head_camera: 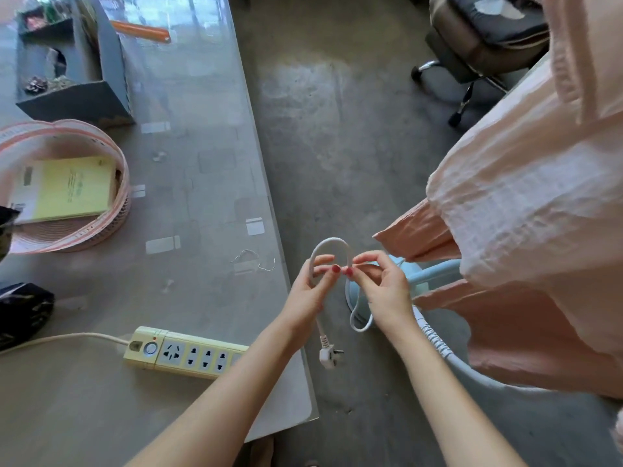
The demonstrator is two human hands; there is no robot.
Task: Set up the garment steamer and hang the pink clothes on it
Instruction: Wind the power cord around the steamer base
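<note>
Power strip point(188, 357): lies at the near edge of the table point(209, 203), sockets facing up, close to the hands, so the plug has a short way to go.
Plug point(328, 357): dangles free just off the table's near right corner, prongs pointing away from the strip, not yet inserted.
Left hand point(308, 294): fingers pinched around one side of the cord point(332, 242), steadying the loop.
Right hand point(384, 284): fingertips closed on the other side of the loop, probably picking at a tie or a twist; too small to tell.
Steamer base point(359, 298): pale blue, on the floor right behind the hands, hose point(448, 358) curving off it.
Pink clothes point(526, 210): already hanging to the right above the base, hem near the hose.
Basket point(64, 187): at the table's left edge, well apart, out of the way.
</note>
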